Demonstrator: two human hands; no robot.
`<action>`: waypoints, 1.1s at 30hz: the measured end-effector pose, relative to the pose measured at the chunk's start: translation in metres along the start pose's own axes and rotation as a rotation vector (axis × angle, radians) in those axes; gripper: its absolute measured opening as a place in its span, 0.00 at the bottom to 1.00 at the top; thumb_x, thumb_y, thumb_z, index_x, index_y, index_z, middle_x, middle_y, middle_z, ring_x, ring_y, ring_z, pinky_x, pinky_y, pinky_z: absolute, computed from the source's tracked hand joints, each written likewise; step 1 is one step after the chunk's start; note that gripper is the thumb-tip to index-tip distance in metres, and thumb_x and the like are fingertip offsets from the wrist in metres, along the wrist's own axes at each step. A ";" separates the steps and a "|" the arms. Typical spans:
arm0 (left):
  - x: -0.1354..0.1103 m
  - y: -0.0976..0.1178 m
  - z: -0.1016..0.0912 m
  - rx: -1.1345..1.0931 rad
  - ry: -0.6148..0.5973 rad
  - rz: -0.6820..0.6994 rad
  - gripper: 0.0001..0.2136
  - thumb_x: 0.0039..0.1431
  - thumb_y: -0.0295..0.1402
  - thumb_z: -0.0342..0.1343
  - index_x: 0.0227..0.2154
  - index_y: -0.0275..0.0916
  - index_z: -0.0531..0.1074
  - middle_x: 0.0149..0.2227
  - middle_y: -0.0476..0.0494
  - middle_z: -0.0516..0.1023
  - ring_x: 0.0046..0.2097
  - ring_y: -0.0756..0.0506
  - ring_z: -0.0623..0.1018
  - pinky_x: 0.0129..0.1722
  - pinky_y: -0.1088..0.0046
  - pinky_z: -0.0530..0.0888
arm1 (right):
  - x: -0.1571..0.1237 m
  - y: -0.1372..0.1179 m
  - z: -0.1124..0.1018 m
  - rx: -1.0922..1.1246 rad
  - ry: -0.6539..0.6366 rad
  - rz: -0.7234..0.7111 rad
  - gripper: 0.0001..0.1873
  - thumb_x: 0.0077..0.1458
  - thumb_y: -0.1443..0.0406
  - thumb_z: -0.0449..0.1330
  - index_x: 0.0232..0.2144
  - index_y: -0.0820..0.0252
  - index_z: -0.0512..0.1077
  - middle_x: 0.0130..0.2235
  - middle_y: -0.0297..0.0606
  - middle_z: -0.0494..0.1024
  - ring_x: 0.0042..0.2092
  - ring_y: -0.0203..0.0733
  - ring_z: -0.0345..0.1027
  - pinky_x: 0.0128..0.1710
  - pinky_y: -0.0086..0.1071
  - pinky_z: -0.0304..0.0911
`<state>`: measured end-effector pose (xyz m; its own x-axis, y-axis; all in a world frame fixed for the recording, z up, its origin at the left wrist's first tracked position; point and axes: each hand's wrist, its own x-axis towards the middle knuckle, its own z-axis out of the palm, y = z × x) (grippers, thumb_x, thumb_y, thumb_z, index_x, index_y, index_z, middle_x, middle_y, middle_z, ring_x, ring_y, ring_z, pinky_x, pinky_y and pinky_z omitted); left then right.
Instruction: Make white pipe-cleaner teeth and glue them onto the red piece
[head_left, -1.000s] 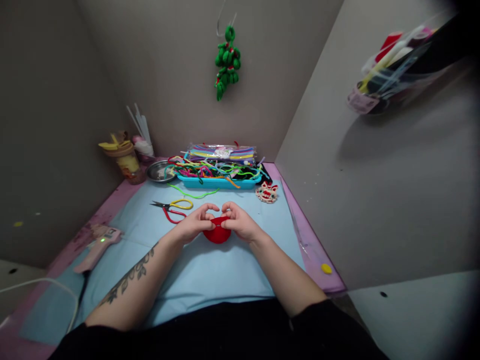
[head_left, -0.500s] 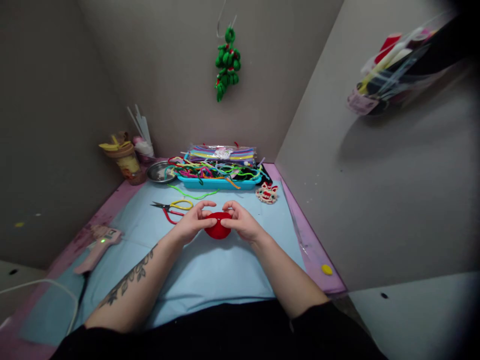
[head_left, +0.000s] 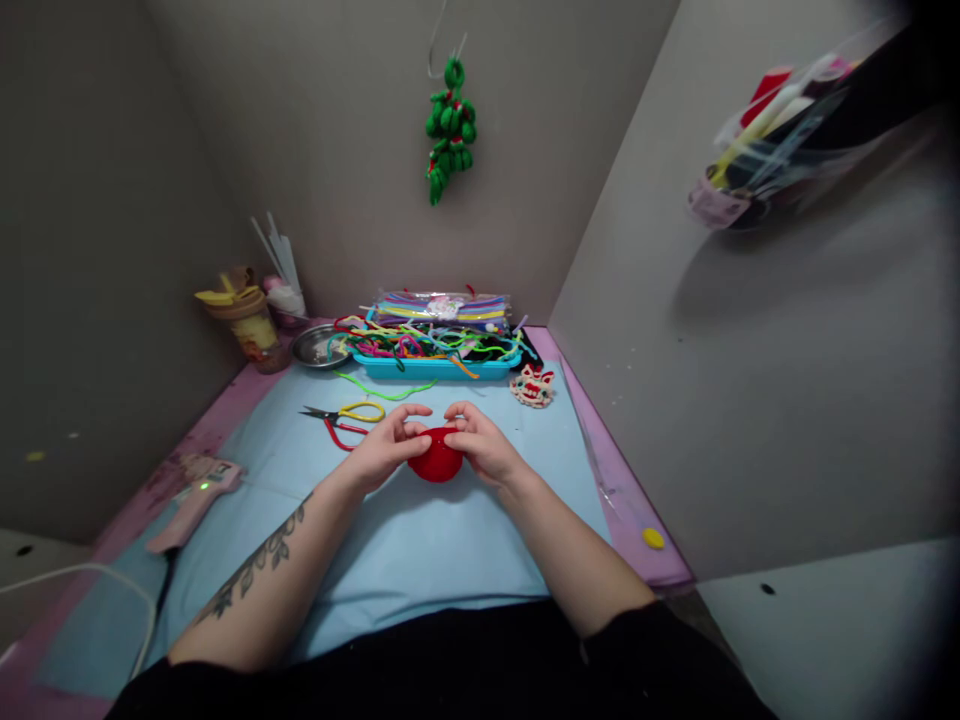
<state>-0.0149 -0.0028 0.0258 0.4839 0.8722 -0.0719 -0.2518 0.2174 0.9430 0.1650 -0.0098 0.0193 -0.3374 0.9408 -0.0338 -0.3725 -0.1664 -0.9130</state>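
A rounded, fuzzy-looking red piece [head_left: 436, 460] is held between both hands above the blue table cover [head_left: 435, 550]. My left hand [head_left: 390, 442] pinches its left side, thumb on top. From the right, my right hand [head_left: 484, 442] grips it the same way, its thumb near the other thumb. The index fingers of both hands curve up beyond the piece; the fingers behind it are partly hidden. Just left of my left hand lie scissors [head_left: 346, 416] with one yellow and one red handle, blades apart and pointing left.
Behind the hands stands a blue tray [head_left: 442, 370] heaped with colourful pipe cleaners. A metal dish [head_left: 321, 347] sits left of it, a beaded-looking ornament [head_left: 532, 386] right. A pink glue gun [head_left: 196, 505] with a lit green light lies at left. One yellow disc [head_left: 653, 539] rests at right.
The thumbs have drawn slightly apart on the red piece, and more of its top shows. The whole view has shifted a little; both hands keep their hold.
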 end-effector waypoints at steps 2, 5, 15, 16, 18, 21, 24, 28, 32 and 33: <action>0.000 0.000 0.002 -0.009 0.030 0.009 0.24 0.47 0.34 0.65 0.45 0.37 0.63 0.26 0.52 0.74 0.25 0.53 0.72 0.27 0.78 0.64 | 0.000 0.000 0.001 0.001 0.011 0.004 0.20 0.36 0.69 0.63 0.35 0.56 0.62 0.24 0.25 0.72 0.23 0.33 0.62 0.25 0.26 0.55; 0.000 0.001 0.005 0.000 0.043 0.011 0.23 0.45 0.32 0.66 0.44 0.37 0.63 0.25 0.53 0.73 0.23 0.54 0.69 0.25 0.79 0.62 | 0.000 -0.001 0.002 -0.002 0.011 0.019 0.21 0.33 0.71 0.61 0.35 0.57 0.62 0.24 0.24 0.72 0.22 0.32 0.62 0.25 0.26 0.54; 0.000 0.000 0.005 0.014 0.004 -0.017 0.23 0.46 0.31 0.65 0.44 0.38 0.63 0.25 0.54 0.73 0.24 0.55 0.69 0.25 0.80 0.62 | 0.000 -0.001 0.000 -0.025 -0.013 0.055 0.22 0.32 0.73 0.59 0.35 0.58 0.62 0.23 0.24 0.72 0.22 0.31 0.61 0.23 0.25 0.53; 0.000 0.000 0.004 0.025 -0.005 -0.023 0.23 0.46 0.32 0.65 0.45 0.38 0.63 0.25 0.54 0.73 0.24 0.54 0.70 0.26 0.80 0.62 | 0.001 -0.001 0.000 -0.022 -0.011 0.052 0.22 0.32 0.73 0.59 0.35 0.58 0.62 0.23 0.24 0.72 0.22 0.31 0.61 0.23 0.25 0.54; 0.000 -0.001 0.002 0.043 -0.017 -0.036 0.25 0.46 0.32 0.66 0.46 0.38 0.62 0.25 0.53 0.73 0.25 0.53 0.72 0.27 0.79 0.64 | 0.001 -0.001 -0.001 -0.015 -0.010 0.048 0.22 0.33 0.72 0.60 0.36 0.58 0.62 0.23 0.24 0.72 0.22 0.31 0.63 0.24 0.25 0.55; -0.001 -0.001 0.000 0.039 -0.005 -0.039 0.26 0.46 0.33 0.66 0.46 0.38 0.62 0.25 0.52 0.75 0.25 0.51 0.74 0.27 0.77 0.66 | 0.000 -0.002 -0.004 0.007 -0.043 0.060 0.23 0.35 0.69 0.64 0.37 0.58 0.62 0.26 0.27 0.74 0.25 0.34 0.67 0.26 0.26 0.58; -0.001 0.000 0.000 0.007 0.016 -0.025 0.26 0.46 0.34 0.66 0.47 0.38 0.61 0.27 0.49 0.77 0.26 0.49 0.76 0.29 0.75 0.69 | -0.001 -0.003 -0.007 0.022 -0.116 0.084 0.26 0.35 0.67 0.67 0.39 0.58 0.62 0.29 0.30 0.77 0.27 0.36 0.70 0.29 0.28 0.61; 0.000 -0.001 0.000 0.007 0.016 -0.005 0.26 0.47 0.34 0.66 0.47 0.38 0.61 0.27 0.50 0.77 0.26 0.50 0.76 0.28 0.76 0.69 | -0.001 -0.003 -0.009 0.022 -0.156 0.089 0.28 0.34 0.68 0.68 0.39 0.57 0.60 0.29 0.31 0.78 0.28 0.38 0.72 0.30 0.29 0.62; 0.001 -0.002 0.001 0.010 0.009 0.007 0.26 0.47 0.34 0.66 0.47 0.38 0.61 0.27 0.50 0.76 0.26 0.50 0.76 0.27 0.77 0.69 | -0.001 -0.003 -0.008 0.039 -0.171 0.095 0.28 0.33 0.71 0.66 0.39 0.57 0.60 0.28 0.30 0.78 0.28 0.37 0.71 0.30 0.28 0.62; 0.001 -0.003 0.002 0.011 0.008 0.007 0.26 0.47 0.34 0.66 0.47 0.38 0.61 0.27 0.50 0.76 0.26 0.50 0.76 0.27 0.77 0.69 | -0.001 -0.003 -0.008 0.043 -0.174 0.097 0.28 0.33 0.71 0.66 0.39 0.56 0.60 0.28 0.29 0.78 0.27 0.37 0.71 0.30 0.28 0.62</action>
<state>-0.0126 -0.0034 0.0238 0.4754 0.8772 -0.0675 -0.2459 0.2062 0.9471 0.1731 -0.0079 0.0186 -0.5166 0.8550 -0.0460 -0.3665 -0.2694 -0.8905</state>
